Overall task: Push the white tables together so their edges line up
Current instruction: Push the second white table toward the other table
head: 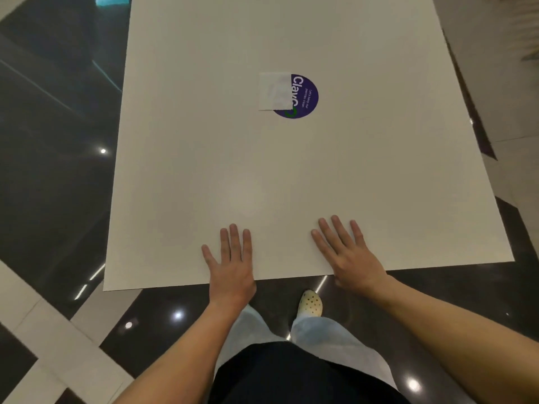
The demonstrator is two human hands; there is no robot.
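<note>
Both palms lie flat on the near edge of the large white square laminate tabletop point(291, 170), at about six o'clock of its surface. The left hand point(232, 263) is spread wide, fingers pointing toward twelve o'clock, heel of the palm hanging just over the rim; the right hand point(348, 258) is spread just as wide, fingers fanned toward eleven o'clock, wrist past the edge. Neither grips anything; they only press down and forward. The main risk, as I judge it, is that flat palms on a smooth top may slide instead of carrying the table along, or that uneven pressure from the two hands swings the top so its sides skew rather than square up. A second white surface shows at about two o'clock, beyond the right-hand rim, but I cannot tell whether it is the partner table or how its edge runs, so the meeting line cannot be checked from here. Near the centre of the top sits a round purple sticker point(304, 96) with a white paper napkin point(274, 91) overlapping its left half; a hard shove could shift the loose napkin. Below the near edge, a cream perforated clog point(310, 303) stands on the glossy dark tiled floor point(58, 126), close to where the table base may be.
</note>
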